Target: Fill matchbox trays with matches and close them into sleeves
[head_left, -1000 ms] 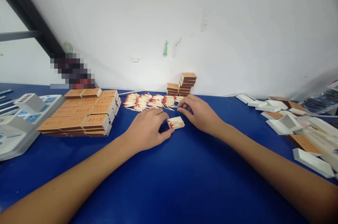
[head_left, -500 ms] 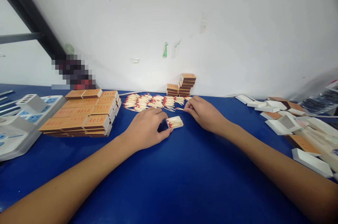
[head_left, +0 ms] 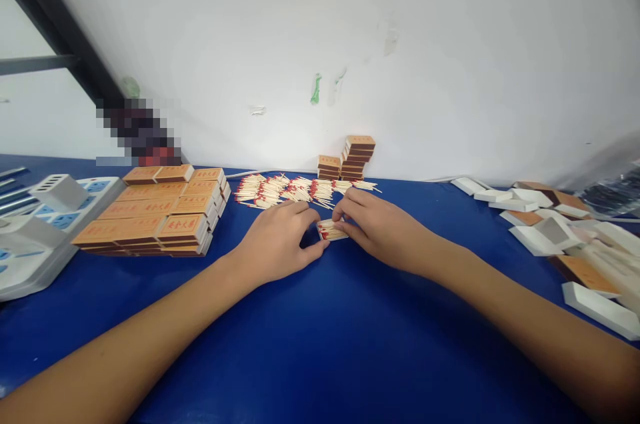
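Observation:
A small white matchbox tray (head_left: 336, 239) with red-tipped matches (head_left: 330, 231) in it lies on the blue table. My left hand (head_left: 277, 241) curls around the tray's left end, thumb at the near side and fingers at the far side. Over the tray's right part, my right hand (head_left: 377, 227) has thumb and forefinger pinched at matches; its fingertips cover some of them. Behind both hands spreads a row of loose matches (head_left: 267, 191), their red heads pointing various ways.
Stacked orange matchboxes (head_left: 145, 207) stand at left, beside a white power strip (head_left: 75, 211). A smaller matchbox stack (head_left: 357, 154) leans near the white wall. At right lie scattered white trays (head_left: 533, 237) and orange sleeves (head_left: 585, 274).
My right hand has moved left and towards me, from the loose matches to the tray, bringing matches with it. My left hand has stayed at the tray.

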A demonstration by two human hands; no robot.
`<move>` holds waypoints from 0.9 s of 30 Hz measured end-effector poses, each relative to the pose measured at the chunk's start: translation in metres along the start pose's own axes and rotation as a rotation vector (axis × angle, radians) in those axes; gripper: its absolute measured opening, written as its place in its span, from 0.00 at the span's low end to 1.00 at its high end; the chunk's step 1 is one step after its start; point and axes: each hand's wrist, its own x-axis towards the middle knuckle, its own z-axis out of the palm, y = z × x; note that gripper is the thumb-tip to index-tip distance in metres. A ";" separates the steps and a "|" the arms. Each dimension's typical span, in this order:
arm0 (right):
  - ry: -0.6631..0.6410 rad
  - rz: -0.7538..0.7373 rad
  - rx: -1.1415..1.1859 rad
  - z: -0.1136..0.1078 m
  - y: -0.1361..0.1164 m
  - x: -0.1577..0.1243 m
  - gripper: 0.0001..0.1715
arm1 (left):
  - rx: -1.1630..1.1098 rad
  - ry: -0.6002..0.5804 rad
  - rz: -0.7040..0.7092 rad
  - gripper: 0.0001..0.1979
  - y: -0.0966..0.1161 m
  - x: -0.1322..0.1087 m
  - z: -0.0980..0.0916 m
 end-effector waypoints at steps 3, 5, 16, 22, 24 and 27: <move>0.006 -0.015 0.077 0.001 0.002 0.000 0.09 | -0.014 0.003 0.011 0.12 0.001 0.000 0.000; 0.005 -0.027 0.103 0.003 0.002 -0.001 0.09 | -0.028 -0.002 0.023 0.11 0.002 0.000 -0.001; -0.068 -0.007 0.081 0.001 -0.003 0.001 0.11 | -0.046 -0.005 0.046 0.09 0.004 0.000 -0.001; -0.035 -0.012 0.233 0.001 -0.009 0.000 0.05 | -0.048 -0.011 0.049 0.09 0.004 0.000 -0.001; -0.055 -0.010 0.229 0.002 -0.010 0.000 0.06 | -0.038 -0.014 0.048 0.08 0.004 0.000 -0.001; -0.056 -0.010 0.195 0.003 -0.009 0.000 0.09 | -0.037 -0.022 0.047 0.09 0.004 0.000 -0.002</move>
